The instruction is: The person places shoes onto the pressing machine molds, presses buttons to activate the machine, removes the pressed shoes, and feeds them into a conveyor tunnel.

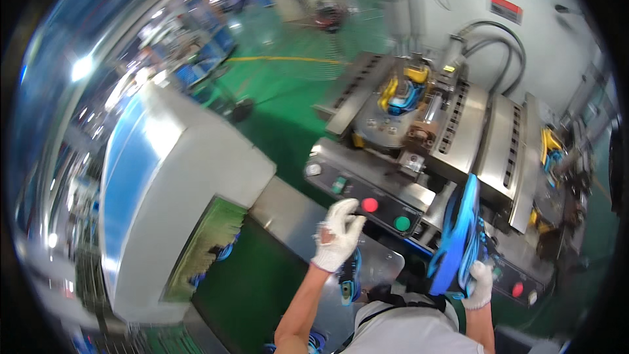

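My left hand (339, 235), in a white glove, hovers beside the red button (369, 205) on a dark control panel, its fingers apart and empty. In my right hand (480, 285), also gloved, is a bundle of bright blue pieces (460, 236) with light-blue edges. They look like shoe uppers, held upright in front of the machine; their exact number is unclear. A green button (401, 223) sits right of the red one. Beneath my left hand, a dark and blue shoe piece (349, 275) lies on a metal plate (380, 262).
Ahead stands a metal machine with yellow clamp pads (417, 73) around a blue piece (407, 100). A similar station (553, 151) is at the right. A grey-white housing (190, 210) with a fringed opening (206, 249) stands on the left. Green floor (288, 118) lies beyond.
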Available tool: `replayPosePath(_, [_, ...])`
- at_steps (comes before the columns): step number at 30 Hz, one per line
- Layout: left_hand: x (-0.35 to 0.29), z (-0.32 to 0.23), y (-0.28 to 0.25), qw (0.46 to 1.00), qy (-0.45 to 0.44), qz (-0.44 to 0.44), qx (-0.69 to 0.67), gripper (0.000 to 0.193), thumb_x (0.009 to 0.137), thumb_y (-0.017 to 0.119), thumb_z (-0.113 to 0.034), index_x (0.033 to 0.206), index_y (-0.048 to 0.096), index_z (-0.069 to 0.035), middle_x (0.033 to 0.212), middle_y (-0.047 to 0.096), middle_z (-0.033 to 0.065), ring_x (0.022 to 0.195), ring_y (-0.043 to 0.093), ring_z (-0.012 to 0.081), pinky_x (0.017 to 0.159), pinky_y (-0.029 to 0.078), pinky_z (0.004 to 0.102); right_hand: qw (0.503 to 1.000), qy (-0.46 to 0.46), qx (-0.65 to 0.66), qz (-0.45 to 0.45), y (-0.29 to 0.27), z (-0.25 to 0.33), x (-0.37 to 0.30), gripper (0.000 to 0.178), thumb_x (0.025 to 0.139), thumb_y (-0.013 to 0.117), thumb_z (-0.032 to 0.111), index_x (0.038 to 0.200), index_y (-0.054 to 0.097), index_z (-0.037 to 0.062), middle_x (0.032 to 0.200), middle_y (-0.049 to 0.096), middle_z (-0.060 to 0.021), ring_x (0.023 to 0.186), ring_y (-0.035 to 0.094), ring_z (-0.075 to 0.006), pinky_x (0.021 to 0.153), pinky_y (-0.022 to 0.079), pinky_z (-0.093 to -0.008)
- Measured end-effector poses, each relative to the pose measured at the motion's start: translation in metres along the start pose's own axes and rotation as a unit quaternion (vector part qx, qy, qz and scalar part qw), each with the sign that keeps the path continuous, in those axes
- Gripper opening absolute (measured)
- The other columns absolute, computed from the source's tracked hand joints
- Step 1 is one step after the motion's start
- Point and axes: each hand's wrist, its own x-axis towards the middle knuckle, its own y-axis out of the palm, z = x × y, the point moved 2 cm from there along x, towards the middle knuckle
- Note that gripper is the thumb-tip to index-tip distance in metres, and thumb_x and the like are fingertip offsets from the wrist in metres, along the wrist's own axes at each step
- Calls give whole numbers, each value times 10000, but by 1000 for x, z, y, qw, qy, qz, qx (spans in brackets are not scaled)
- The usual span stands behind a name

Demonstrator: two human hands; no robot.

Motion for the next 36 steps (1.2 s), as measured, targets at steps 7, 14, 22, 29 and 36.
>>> replayPosePath(7, [117, -12, 30, 998, 39, 50, 11, 536, 951, 654, -37, 1440, 455, 57, 1360, 570, 243, 1220, 614, 321, 1017, 534, 401, 998, -56, -16, -19, 60, 51, 41, 526, 822, 714, 73, 1319, 572, -22, 1016, 707, -77, 717, 650, -116, 608, 530, -254])
replayPosePath(14, [253, 4, 143, 964, 94, 147, 198, 659, 968, 647, -329, 1478, 420, 20, 1422, 532, 264, 1298, 535, 420, 1113, 415, 439, 998, -45, -6, -38, 37, 67, 39, 676, 808, 757, 83, 1426, 499, -6, 1163, 683, -83, 960, 664, -149, 823, 570, -313])
replayPosePath(22, [362, 110, 245, 934, 8, 92, 346, 948, 839, 704, -559, 1496, 390, 47, 1334, 610, 304, 1193, 619, 447, 1024, 480, 501, 981, -41, -186, -42, -4, 61, 3, 809, 772, 700, -25, 1503, 353, -48, 1361, 602, -168, 1173, 648, -260, 1011, 545, -430])
replayPosePath(29, [405, 82, 225, 914, -78, 169, 361, 780, 773, 794, -492, 1262, 537, 59, 1246, 650, 291, 1172, 640, 421, 1001, 508, 470, 982, 39, -47, -181, 17, 59, 17, 613, 750, 663, -30, 1347, 531, -72, 1119, 716, -118, 819, 709, -167, 692, 602, -296])
replayPosePath(36, [269, -18, 78, 978, -69, 62, 188, 731, 800, 811, -404, 1333, 541, 18, 1192, 694, 247, 1066, 697, 369, 935, 533, 432, 988, -70, -70, -122, 68, 63, 83, 604, 808, 767, 43, 1359, 538, -52, 1130, 709, -133, 941, 698, -192, 839, 589, -352])
